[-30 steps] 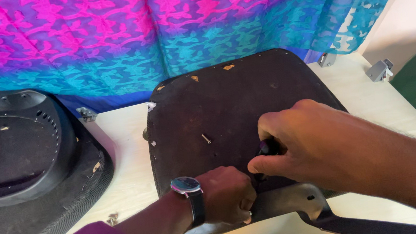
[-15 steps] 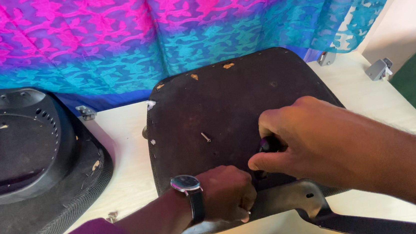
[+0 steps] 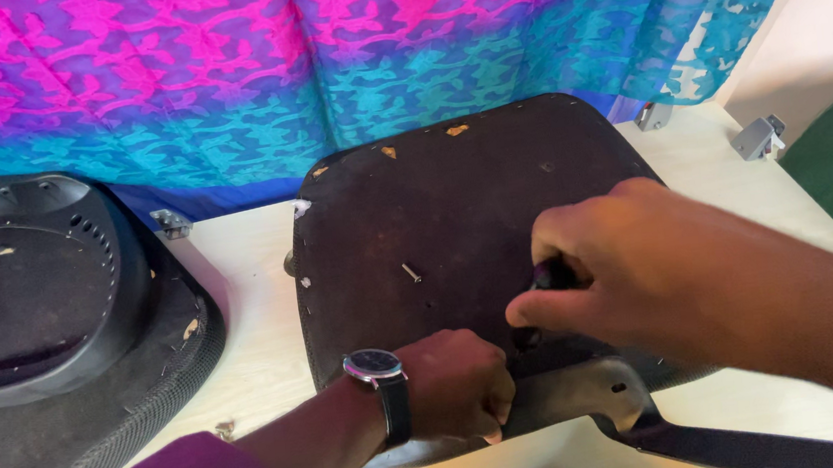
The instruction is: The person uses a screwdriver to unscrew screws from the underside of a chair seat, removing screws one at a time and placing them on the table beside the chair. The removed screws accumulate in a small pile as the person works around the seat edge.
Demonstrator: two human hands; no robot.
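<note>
Near the tabletop's (image 3: 262, 308) front edge, the right hand (image 3: 630, 265) pinches a dark tool handle (image 3: 551, 274) over a worn seat base (image 3: 456, 230); the left hand (image 3: 455, 381) grips its metal bracket (image 3: 571, 396).

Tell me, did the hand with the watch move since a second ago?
No. The left hand stays on the metal bracket at the near edge of the dark seat panel.

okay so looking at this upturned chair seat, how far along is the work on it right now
Done: one loose screw lies on the dark seat underside, though where it came from is unclear. In hand: the right hand grips a dark tool handle pointed down at the seat, while the left hand presses on the grey metal bracket. Left: the bracket still sits against the seat.
</note>
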